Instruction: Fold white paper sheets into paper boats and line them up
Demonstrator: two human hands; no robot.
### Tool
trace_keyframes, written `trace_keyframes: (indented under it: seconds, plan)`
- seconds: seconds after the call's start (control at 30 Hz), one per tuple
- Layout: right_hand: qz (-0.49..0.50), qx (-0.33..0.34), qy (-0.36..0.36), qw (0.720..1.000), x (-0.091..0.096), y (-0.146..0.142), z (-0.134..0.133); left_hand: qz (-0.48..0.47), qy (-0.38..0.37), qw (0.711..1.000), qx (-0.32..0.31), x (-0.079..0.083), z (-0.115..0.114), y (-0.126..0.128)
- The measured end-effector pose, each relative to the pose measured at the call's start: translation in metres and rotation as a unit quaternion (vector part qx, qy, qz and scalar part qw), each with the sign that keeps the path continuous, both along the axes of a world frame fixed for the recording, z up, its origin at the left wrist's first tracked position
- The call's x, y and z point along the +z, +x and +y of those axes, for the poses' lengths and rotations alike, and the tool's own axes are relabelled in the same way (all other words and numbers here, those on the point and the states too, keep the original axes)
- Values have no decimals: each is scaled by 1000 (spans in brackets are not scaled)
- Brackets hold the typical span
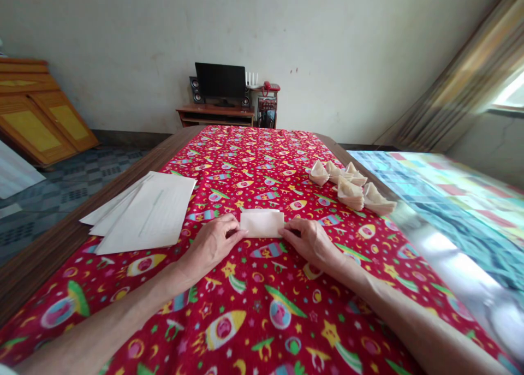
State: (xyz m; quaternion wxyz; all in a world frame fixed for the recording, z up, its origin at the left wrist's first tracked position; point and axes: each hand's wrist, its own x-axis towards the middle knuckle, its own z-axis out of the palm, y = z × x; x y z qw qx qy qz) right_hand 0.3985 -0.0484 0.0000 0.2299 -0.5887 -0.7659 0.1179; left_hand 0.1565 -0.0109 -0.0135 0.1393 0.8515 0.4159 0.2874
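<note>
A small folded sheet of paper point(262, 225) lies on the red patterned cloth, its long side facing me and a second layer showing along its far edge. My left hand point(219, 236) pinches the left end between thumb and fingers. At the right end, my right hand point(309, 238) pinches it the same way. To the left of my left hand rests a fanned stack of white paper sheets point(153, 214) with faint print. Beyond my right hand, several folded paper boat-like shapes point(350, 192) sit grouped, some nested in stacks.
The red cloth point(262, 320) covers a brown wooden table point(135, 186). Against the far wall stand a monitor point(221, 81), speakers and a red telephone point(268, 87) on a desk. A wooden cabinet point(45, 113) is at the left, and a bed with a checked cover point(458, 200) at the right.
</note>
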Motion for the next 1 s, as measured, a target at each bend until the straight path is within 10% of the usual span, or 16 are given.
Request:
trace_keyframes:
  seconds: [0.4, 1.0]
  plan:
    - [-180, -71, 78, 978, -6, -13, 3, 171, 38, 979, 105, 12, 0, 12]
    - [-250, -105, 68, 960, -4, -18, 9, 177, 16, 976, 123, 15, 13, 15]
